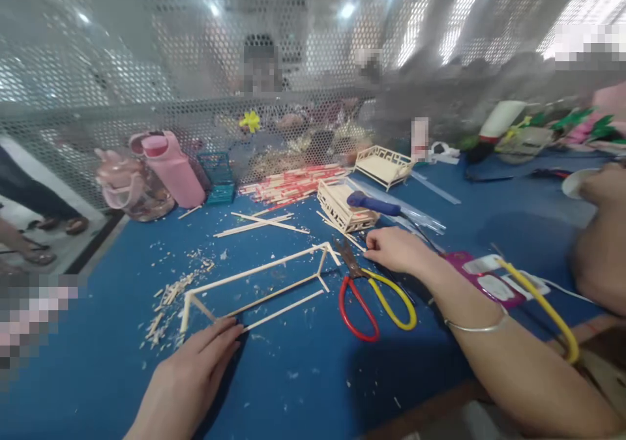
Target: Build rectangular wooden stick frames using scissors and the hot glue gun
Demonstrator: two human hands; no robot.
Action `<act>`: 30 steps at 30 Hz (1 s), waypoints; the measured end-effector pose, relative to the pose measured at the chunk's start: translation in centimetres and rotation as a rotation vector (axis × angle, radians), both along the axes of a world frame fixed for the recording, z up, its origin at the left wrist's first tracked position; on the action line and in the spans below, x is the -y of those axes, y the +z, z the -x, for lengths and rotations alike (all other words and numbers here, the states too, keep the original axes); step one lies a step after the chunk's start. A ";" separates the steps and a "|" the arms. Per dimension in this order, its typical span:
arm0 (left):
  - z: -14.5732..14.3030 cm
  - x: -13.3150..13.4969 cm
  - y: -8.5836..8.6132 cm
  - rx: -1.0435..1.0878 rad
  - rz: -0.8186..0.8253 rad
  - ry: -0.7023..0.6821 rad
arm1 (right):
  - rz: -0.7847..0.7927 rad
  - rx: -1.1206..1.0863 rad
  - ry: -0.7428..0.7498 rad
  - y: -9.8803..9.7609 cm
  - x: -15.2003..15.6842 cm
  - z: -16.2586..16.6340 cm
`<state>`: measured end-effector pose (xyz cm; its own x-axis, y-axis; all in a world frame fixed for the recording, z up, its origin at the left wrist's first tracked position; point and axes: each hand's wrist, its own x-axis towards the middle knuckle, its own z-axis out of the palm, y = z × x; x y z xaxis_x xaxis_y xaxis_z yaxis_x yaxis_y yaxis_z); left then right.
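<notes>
My left hand (pixel 190 371) rests on the table, fingers together over the left end of a thin wooden stick (pixel 286 309). Beside it stands a long, box-like frame of thin sticks (pixel 259 270), partly covered by my fingers. My right hand (pixel 398 249) reaches across to the frame's right, fingertips pinched low by the end of a loose stick (pixel 342 231); what is between them is hidden. Scissors (pixel 359 274) with one red and one yellow handle lie open just in front of that hand. Behind it is a blue-handled tool (pixel 374 203).
Small stick furniture (pixel 384 165) and a stick-built box (pixel 345 206) stand behind. Red-and-natural sticks (pixel 293 184) are piled by the mesh screen. Offcuts (pixel 171 296) lie left. A pink bottle (pixel 173 169) stands back left. Another person's arm (pixel 599 244) is at right.
</notes>
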<state>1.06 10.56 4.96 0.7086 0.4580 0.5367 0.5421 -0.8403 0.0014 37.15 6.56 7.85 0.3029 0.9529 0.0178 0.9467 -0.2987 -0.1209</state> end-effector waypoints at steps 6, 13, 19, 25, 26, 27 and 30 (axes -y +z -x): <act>0.9 1.0 0.5 0.070 -0.052 0.026 | -0.021 -0.018 0.064 1.1 -0.2 1.4; 1.4 1.1 1.0 0.090 -0.057 -0.019 | -0.088 -0.092 0.234 1.3 -1.7 2.4; 1.1 0.8 0.6 0.106 0.065 -0.163 | -0.068 -0.175 0.297 0.5 -6.1 3.6; 1.4 0.6 0.5 0.063 0.114 -0.171 | 0.000 -0.177 0.267 -0.5 -10.1 4.7; 1.4 0.6 0.5 0.051 0.115 -0.168 | 0.015 -0.178 0.268 -0.7 -10.5 5.0; 1.4 0.6 0.5 0.040 0.116 -0.164 | 0.026 -0.178 0.268 -1.0 -10.8 5.3; 1.5 0.5 0.6 0.021 0.118 -0.151 | 0.027 -0.173 0.245 -1.6 -11.3 6.1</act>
